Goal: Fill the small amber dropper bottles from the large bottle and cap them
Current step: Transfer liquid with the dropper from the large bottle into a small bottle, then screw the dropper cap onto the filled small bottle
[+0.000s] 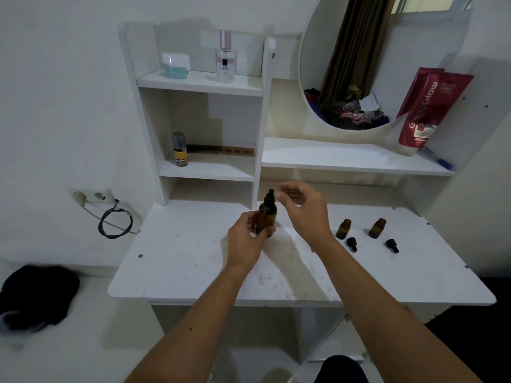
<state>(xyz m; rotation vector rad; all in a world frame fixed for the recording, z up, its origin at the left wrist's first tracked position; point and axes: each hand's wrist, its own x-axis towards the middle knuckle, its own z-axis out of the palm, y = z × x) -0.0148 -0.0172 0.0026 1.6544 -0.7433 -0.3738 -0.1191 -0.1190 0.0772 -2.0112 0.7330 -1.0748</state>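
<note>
Head view: left hand [246,233] grips the big bottle [266,215] upright on the tabletop [179,261]; right hand [301,208] hovers loose-fingered beside its cap [269,196], holding nothing. Two small bottles [343,228] [377,228] stand uncapped to the right, droppers [352,243] [392,245] lying before them. Best steady the base firmly while unscrewing, avoiding tilt.

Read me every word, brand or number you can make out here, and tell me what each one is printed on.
"Glow": running up the red tube leaning by the mirror; the word before it and the small print are too blurred to read.
"Cake": on the yellow label of the small bottle on the middle shelf; the rest is blurred.
Perfume bottle on the top shelf: label too small to read.
Large amber bottle and small amber bottles: no text visible.
</note>
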